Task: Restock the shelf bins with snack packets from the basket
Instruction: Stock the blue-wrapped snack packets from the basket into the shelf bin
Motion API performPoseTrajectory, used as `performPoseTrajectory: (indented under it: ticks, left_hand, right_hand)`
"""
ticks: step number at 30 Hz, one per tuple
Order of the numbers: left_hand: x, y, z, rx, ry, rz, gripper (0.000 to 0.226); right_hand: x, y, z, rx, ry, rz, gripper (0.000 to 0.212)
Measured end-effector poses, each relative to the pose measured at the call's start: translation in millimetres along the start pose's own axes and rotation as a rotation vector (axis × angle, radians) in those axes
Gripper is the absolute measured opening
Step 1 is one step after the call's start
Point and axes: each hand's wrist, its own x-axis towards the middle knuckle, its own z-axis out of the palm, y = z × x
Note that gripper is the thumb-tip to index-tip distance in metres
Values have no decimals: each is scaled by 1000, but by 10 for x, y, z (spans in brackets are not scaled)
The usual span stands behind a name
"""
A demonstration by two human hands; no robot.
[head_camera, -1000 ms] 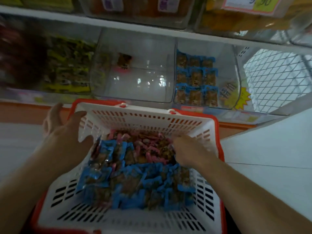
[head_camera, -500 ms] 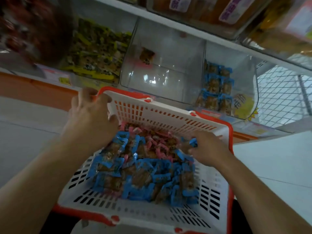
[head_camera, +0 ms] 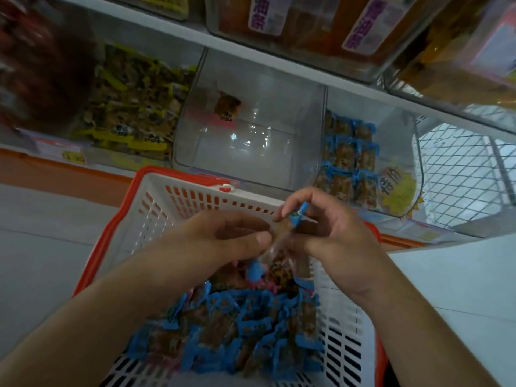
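Two hands now up off the pile with a small bunch of packets

Head view, the only one we get: half a second ago both hands were still down in the basket, the left up by its far corner and the right digging at the pile. Now they've met above it. The left hand [head_camera: 223, 238] and the right hand [head_camera: 329, 233] are both curled round the same little bunch of blue-edged packets [head_camera: 282, 247], fingers [head_camera: 293, 203] of the right pinching the top end and the left thumb pressed on the side. How many packets are in the bunch I can't tell, it's blurry.

The basket [head_camera: 173, 208] sits just in front of the shelf, with loads of blue packets [head_camera: 237, 331] left in it and a few pink ones peeking out.

Behind it, the clear middle bin [head_camera: 251, 152] holds just one packet at the back, and the bin on the right [head_camera: 402, 152] has neat stacks of blue ones.

My read: picking's done, and the bunch probably goes to that right bin since the colours match. Plenty of restocking left.
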Motion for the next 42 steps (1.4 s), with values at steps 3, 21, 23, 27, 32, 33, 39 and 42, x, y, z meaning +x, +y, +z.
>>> performPoseTrajectory:
  ticks: [3,21,23,27,32,33,39,42]
  left_hand:
    - [66,16,1,-6,-26,19,41]
    - [245,-32,183,-139,200,161,39]
    - [267,-10,215,-115,217,205,32]
    - [316,25,275,-13,276,294,31]
    - [434,-170,86,677,478,418,59]
    - [458,-235,31,807,500,398,71]
    - [524,-392,-76,1104,472,182,103]
    - [535,-384,-57,1105,468,184,103]
  right_hand:
    - [80,-3,-25,77,-3,-46,49]
    - [132,63,-93,172,180,61,22]
    - [116,52,-122,175,160,55,23]
    - [91,12,-192,89,169,59,28]
    - [187,-78,-513,46,494,38,28]
    - [271,-59,-637,40,583,24,28]
    - [1109,40,-1143,-140,744,5,19]
    - [1651,-6,-1267,-146,748,11,28]
